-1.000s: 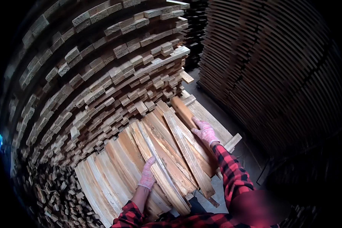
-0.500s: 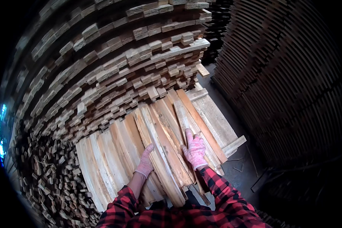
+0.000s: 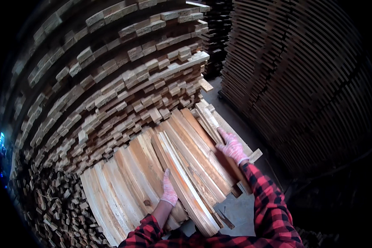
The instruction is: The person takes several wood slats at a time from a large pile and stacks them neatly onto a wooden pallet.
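My left hand, in a pink-and-white knit glove, holds the left side of a bundle of long wooden boards. One finger lies stretched up along the boards and the others are partly hidden. The bundle leans over a row of boards lying side by side. Farther right, my right hand, gloved alike, is closed on a pale wooden board at the right end of the row, its index finger reaching along the board. Darker boards lie beside and below that hand.
A tall stack of stepped plank ends rises behind the boards. Another high stack of thin slats stands at the right, across a strip of grey floor. Many short wood pieces are piled at the left.
My right hand has moved right, from the middle boards to the right end of the row, with a pale board. My left hand stays against the bundle. The view has shifted a little.
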Demonstrator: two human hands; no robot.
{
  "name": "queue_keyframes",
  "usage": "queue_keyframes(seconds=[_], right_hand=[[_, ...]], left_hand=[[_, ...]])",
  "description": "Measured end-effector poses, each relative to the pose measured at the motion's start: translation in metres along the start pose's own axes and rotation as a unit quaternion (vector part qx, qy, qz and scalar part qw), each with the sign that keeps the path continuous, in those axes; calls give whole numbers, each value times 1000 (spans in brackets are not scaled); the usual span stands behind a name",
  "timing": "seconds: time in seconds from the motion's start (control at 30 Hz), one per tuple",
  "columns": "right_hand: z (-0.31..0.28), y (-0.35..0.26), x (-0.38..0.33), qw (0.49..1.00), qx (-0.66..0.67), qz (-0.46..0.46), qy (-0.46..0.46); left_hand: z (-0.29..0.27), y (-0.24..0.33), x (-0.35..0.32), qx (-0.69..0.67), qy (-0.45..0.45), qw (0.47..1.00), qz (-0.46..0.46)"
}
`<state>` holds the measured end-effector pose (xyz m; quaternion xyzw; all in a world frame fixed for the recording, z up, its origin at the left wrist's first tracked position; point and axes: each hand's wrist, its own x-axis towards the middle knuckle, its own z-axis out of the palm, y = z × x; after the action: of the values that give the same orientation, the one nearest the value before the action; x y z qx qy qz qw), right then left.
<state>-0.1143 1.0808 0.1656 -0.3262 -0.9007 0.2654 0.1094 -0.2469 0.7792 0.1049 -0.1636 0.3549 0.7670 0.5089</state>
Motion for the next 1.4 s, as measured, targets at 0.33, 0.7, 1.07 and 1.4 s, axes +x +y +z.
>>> queue_keyframes(seconds=[0.33, 0.7, 1.07, 1.4], right_hand=[[43, 25, 66, 998, -41, -43, -34], [26, -60, -70, 744, 627, 104, -206], [-28, 44, 3, 995, 39, 91, 22], [32, 30, 41, 999, -33, -10, 22]], left_hand=[[22, -4, 6, 72, 32, 996, 47], [75, -31, 43, 62, -105, 990, 73], [83, -60, 73, 64, -114, 987, -89], [95, -70, 98, 127, 6, 991, -41]])
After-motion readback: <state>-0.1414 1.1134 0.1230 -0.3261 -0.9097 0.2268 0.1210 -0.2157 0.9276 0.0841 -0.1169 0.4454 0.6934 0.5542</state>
